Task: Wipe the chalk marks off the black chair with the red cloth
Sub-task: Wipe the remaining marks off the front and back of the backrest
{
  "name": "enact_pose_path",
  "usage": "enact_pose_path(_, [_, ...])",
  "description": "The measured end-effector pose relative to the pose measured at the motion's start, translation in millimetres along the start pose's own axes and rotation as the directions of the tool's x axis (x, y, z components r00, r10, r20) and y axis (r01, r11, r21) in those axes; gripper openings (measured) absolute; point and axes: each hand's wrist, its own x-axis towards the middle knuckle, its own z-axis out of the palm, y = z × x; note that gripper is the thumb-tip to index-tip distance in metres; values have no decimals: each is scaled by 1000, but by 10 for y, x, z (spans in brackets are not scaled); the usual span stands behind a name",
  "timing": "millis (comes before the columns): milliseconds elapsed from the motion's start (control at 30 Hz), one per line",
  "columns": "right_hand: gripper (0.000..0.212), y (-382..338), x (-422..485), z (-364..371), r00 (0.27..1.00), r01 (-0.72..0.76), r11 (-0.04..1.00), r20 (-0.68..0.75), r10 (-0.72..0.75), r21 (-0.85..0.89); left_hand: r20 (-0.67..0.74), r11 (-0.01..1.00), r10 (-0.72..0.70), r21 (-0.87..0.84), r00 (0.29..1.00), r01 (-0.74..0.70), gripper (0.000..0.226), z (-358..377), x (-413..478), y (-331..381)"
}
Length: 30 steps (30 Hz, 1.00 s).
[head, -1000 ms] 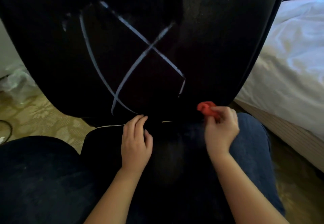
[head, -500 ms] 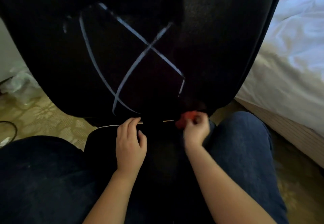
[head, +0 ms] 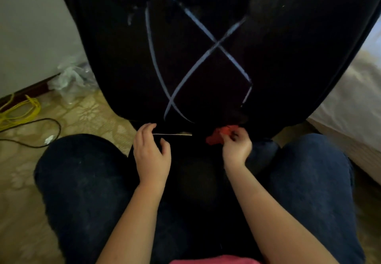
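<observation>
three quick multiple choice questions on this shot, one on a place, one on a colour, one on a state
1. Where is the red cloth? A) on the floor B) in the right hand, near the lower edge of the chair back C) on the bed
2. What colour are the chalk marks? A) yellow B) green C) white
3. How is the cloth? A) spread flat B) bunched up C) neatly folded
1 B: the right hand pinches it just below the marks. 2 C: the lines show pale white on black. 3 B: it is crumpled in that hand.

Chalk X (head: 216, 44) on black chair (head: 292, 67)
</observation>
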Motion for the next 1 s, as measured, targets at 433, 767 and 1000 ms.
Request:
enact_pose_path(433, [30,-74,-226,346,998,-52,998,20,52,23,88,857,-440,-256,894,447,64,-213,244,-139])
enact_pose_path(767, [31,-85,-25,58,969,-50,993,-237,74,108,91,752,-457,-492,885,439,69,-257,347,-214])
enact_pose_path(1000, [44,-40,-430,742,993,52,989,-110,-37,139,88,666,-493,-602,865,441,63,-240,370,-250])
